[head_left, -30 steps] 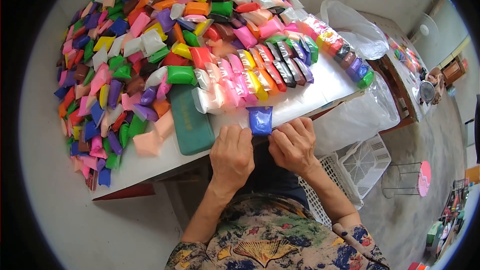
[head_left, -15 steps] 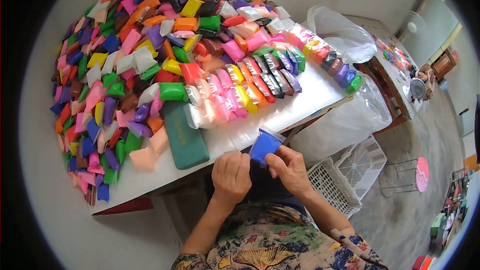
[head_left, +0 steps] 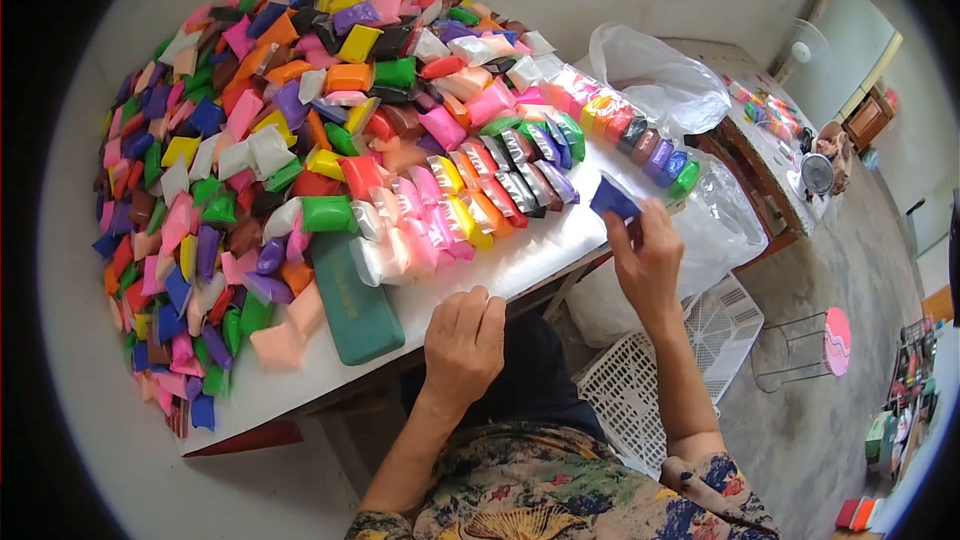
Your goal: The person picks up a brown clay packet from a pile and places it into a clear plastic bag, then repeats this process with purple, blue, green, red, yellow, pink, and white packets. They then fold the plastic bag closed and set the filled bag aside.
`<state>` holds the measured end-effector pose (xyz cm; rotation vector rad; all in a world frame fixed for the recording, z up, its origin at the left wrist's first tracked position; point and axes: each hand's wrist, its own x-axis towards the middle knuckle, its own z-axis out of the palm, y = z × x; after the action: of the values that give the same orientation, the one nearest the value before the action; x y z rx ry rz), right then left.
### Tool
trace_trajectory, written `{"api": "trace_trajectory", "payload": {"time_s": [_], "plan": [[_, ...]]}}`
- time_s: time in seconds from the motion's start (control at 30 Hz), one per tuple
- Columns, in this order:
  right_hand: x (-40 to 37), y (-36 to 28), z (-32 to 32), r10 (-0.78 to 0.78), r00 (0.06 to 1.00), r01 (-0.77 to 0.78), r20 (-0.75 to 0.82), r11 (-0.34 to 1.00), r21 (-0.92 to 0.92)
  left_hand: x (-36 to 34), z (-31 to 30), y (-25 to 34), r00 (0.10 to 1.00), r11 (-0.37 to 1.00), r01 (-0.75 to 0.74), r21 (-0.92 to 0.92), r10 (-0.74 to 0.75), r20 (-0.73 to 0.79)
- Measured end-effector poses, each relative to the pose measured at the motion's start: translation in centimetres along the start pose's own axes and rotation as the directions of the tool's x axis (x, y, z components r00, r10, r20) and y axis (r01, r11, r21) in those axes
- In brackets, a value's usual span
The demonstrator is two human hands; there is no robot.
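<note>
Between the thumb and fingers of my right hand is a small blue packet in clear film, held over the right part of the table. Beside it lie rows of wrapped packets in mixed colours and a single line of packets ending in green. My left hand is closed at the table's front edge; its curled fingers hide whatever may be inside. Left of that hand lies a long green case with faint lettering. Pale peach packets lie beside the case.
A large heap of coloured packets covers the left and back of the white table. Clear plastic bags lie at the right. White plastic baskets stand below on the floor, near a pink-topped stool.
My right hand has carried the blue packet away from my left hand, up and to the right over the table. My left hand stays closed near the edge. The view has shifted slightly.
</note>
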<state>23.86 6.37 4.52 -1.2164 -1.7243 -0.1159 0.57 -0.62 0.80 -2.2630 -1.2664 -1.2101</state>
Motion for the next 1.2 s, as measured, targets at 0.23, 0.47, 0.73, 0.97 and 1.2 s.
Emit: {"api": "trace_trajectory", "payload": {"time_s": [0.23, 0.47, 0.73, 0.97, 1.2], "plan": [[2.1, 3.9, 4.3, -0.022, 0.995, 0.028, 0.096, 0.998, -0.059, -0.6, 0.8, -0.9, 0.999, 1.000, 0.024, 0.011, -0.025, 0.035], [1.8, 3.8, 3.8, -0.032, 0.988, 0.043, 0.150, 0.997, -0.067, -1.1, 0.9, -0.9, 1.000, 0.999, 0.001, 0.032, -0.002, 0.024], [1.7, 3.4, 4.8, -0.061, 0.990, 0.076, 0.127, 0.991, -0.114, -1.2, 0.8, -0.7, 0.999, 0.999, 0.006, 0.054, -0.008, 0.033], [1.5, 3.2, 5.0, -0.040, 0.993, 0.057, 0.114, 0.987, -0.149, -1.3, 0.2, -0.3, 0.996, 0.999, 0.053, -0.011, -0.052, 0.070], [0.3, 3.7, 4.9, 0.071, 0.994, -0.066, 0.087, 0.996, -0.054, -0.9, -4.3, 0.7, 0.983, 0.989, 0.079, -0.122, -0.057, 0.173]]}}
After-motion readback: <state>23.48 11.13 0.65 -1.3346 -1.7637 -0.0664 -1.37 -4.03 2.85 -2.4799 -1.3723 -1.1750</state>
